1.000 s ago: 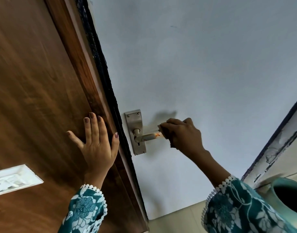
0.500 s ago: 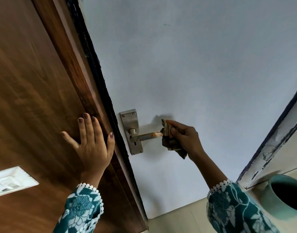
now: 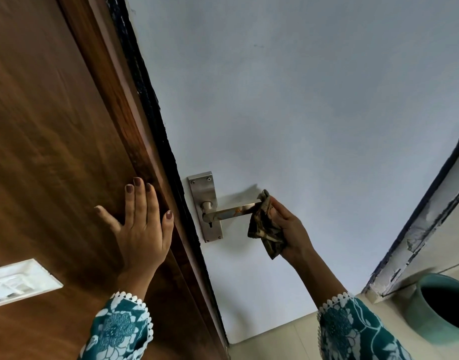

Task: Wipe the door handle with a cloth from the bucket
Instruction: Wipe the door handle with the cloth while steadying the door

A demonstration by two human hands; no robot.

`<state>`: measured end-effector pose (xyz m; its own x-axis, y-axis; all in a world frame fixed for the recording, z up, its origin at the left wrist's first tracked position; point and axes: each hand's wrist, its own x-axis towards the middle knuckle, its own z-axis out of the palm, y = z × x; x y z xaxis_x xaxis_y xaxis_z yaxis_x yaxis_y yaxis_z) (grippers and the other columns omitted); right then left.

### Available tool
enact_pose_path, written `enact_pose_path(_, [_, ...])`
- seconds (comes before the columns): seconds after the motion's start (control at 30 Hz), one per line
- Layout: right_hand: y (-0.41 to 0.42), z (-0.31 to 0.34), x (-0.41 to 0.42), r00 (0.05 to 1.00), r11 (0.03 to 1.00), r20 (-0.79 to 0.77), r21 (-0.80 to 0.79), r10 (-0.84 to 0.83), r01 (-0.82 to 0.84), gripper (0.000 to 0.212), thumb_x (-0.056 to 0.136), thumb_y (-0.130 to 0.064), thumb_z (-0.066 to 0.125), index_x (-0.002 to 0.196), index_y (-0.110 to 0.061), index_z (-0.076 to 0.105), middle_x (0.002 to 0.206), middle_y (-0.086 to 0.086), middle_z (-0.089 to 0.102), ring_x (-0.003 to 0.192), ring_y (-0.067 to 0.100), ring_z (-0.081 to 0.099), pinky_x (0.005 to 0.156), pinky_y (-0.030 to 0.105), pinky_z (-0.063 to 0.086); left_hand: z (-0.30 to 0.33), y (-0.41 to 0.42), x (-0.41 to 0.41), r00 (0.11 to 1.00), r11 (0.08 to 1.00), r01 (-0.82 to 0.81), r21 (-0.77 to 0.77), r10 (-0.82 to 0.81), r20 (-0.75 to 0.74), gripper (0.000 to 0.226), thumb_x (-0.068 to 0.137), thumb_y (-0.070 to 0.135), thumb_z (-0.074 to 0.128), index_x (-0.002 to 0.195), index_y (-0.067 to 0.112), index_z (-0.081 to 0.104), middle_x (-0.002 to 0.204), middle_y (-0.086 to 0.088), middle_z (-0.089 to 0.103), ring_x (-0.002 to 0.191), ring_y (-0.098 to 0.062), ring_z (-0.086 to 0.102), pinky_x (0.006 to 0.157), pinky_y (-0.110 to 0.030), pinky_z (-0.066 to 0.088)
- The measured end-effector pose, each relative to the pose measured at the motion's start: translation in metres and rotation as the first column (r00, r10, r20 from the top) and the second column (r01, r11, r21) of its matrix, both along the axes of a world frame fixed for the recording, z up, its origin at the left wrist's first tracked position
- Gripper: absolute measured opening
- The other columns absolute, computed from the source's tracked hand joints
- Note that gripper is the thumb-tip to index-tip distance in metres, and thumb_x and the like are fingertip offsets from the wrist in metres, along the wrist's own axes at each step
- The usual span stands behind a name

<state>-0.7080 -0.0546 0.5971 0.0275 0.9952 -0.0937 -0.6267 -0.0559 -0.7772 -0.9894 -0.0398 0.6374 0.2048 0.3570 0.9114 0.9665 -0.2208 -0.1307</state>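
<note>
A steel lever door handle [image 3: 229, 212] with rusty orange marks sticks out to the right from its back plate [image 3: 204, 193] on the pale grey door [image 3: 301, 113]. My right hand [image 3: 292, 229] holds a dark patterned cloth [image 3: 264, 227] bunched at the handle's free tip, its loose end hanging down. My left hand [image 3: 142, 227] lies flat, fingers spread, against the brown wooden panel [image 3: 46, 152] just left of the door edge. A teal bucket [image 3: 441, 307] stands on the floor at the lower right, its inside dark.
A black strip [image 3: 155, 120] runs along the door's left edge. A white switch plate [image 3: 17, 281] is set in the wooden panel at lower left. A chipped white frame [image 3: 420, 229] slants up on the right, above beige floor tiles [image 3: 275, 341].
My right hand has slid the cloth right along the lever, from gripping the handle to its tip, baring more metal. The cloth now hangs below my hand. My left hand has stayed put.
</note>
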Motion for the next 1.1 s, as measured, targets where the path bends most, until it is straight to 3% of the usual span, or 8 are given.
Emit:
enact_pose_path(0.1, [-0.005, -0.004, -0.017, 0.988, 0.999, -0.153, -0.04, -0.009, 0.002, 0.032, 0.099, -0.011, 0.042, 0.122, -0.02, 0.062, 0.103, 0.007, 0.07, 0.083, 0.019, 0.069, 0.068, 0.032, 0.058, 0.0, 0.002, 0.0, 0.998, 0.998, -0.039, 0.052, 0.041, -0.043, 0.06, 0.099, 0.035, 0.026, 0.149, 0.007, 0.01, 0.159, -0.007, 0.003, 0.146, -0.019, 0.001, 0.107, -0.062, -0.009])
enact_pose_path(0.2, [-0.012, -0.006, -0.05, 0.935, 0.984, -0.354, -0.152, 0.034, -0.094, 0.028, 0.1, -0.016, 0.037, 0.108, -0.021, 0.064, 0.083, 0.009, 0.072, 0.056, 0.018, 0.069, 0.042, 0.025, 0.054, 0.001, 0.003, 0.001, 0.997, 0.996, -0.054, 0.075, 0.058, -0.046, 0.06, 0.099, 0.036, 0.024, 0.149, 0.007, 0.009, 0.16, 0.001, -0.007, 0.146, -0.018, 0.0, 0.11, -0.055, -0.013])
enact_pose_path(0.3, [-0.015, -0.005, -0.084, 0.865, 0.941, -0.483, -0.209, 0.137, -0.266, 0.038, 0.092, -0.026, 0.048, 0.128, -0.017, 0.055, 0.082, 0.008, 0.067, 0.048, 0.018, 0.066, 0.038, 0.022, 0.051, 0.0, 0.003, -0.002, 0.998, 0.997, -0.033, 0.072, 0.037, -0.05, 0.061, 0.099, 0.037, 0.026, 0.149, 0.007, 0.009, 0.16, 0.002, -0.007, 0.146, -0.017, 0.0, 0.111, -0.054, -0.013])
enact_pose_path(0.37, [-0.013, -0.004, -0.09, 0.852, 0.929, -0.504, -0.227, 0.145, -0.292, 0.054, 0.078, -0.03, 0.056, 0.131, -0.022, 0.049, 0.073, 0.007, 0.068, 0.045, 0.018, 0.064, 0.037, 0.021, 0.05, -0.001, 0.002, -0.005, 0.998, 0.998, -0.021, 0.059, 0.025, -0.062, 0.061, 0.099, 0.037, 0.027, 0.149, 0.008, 0.009, 0.16, 0.002, -0.007, 0.146, -0.017, 0.0, 0.11, -0.054, -0.013])
enact_pose_path(0.53, [-0.007, -0.005, -0.054, 0.851, 0.942, -0.515, -0.225, 0.102, -0.249, 0.032, 0.074, -0.034, 0.056, 0.094, -0.01, 0.061, 0.067, 0.008, 0.064, 0.043, 0.016, 0.056, 0.038, 0.018, 0.047, -0.003, 0.003, -0.014, 0.994, 0.997, -0.042, 0.065, 0.049, -0.102, 0.059, 0.099, 0.037, 0.027, 0.149, 0.01, 0.012, 0.16, 0.002, -0.005, 0.146, -0.015, -0.001, 0.108, -0.057, -0.017])
enact_pose_path(0.87, [-0.009, 0.003, -0.117, 0.689, 0.889, -0.695, -0.16, 0.207, -0.429, 0.041, 0.098, -0.036, 0.04, 0.089, -0.002, 0.061, 0.071, 0.012, 0.064, 0.056, 0.023, 0.065, 0.041, 0.027, 0.054, -0.005, 0.005, -0.014, 0.991, 0.995, -0.048, 0.084, 0.057, -0.119, 0.06, 0.099, 0.037, 0.027, 0.15, 0.011, 0.009, 0.16, 0.001, -0.007, 0.146, -0.016, -0.001, 0.109, -0.058, -0.013])
enact_pose_path(1.0, [-0.007, 0.0, -0.095, 0.783, 0.917, -0.594, -0.183, 0.186, -0.356, 0.033, 0.092, -0.023, 0.043, 0.075, -0.004, 0.064, 0.075, 0.003, 0.046, 0.061, 0.012, 0.05, 0.044, 0.022, 0.052, -0.007, 0.005, -0.015, 0.994, 0.996, -0.022, 0.084, 0.031, -0.105, 0.059, 0.099, 0.036, 0.029, 0.15, 0.011, 0.012, 0.16, 0.001, -0.004, 0.146, -0.016, 0.001, 0.11, -0.059, -0.011])
enact_pose_path(1.1, [-0.003, -0.011, -0.081, 0.767, 0.911, -0.624, -0.212, 0.153, -0.355, 0.041, 0.101, -0.037, 0.032, 0.09, -0.008, 0.06, 0.076, 0.001, 0.043, 0.059, 0.009, 0.047, 0.042, 0.019, 0.051, -0.007, 0.006, -0.014, 0.994, 0.995, -0.024, 0.098, 0.034, -0.105, 0.059, 0.099, 0.036, 0.028, 0.15, 0.012, 0.012, 0.16, 0.001, -0.003, 0.146, -0.016, 0.002, 0.11, -0.059, -0.01])
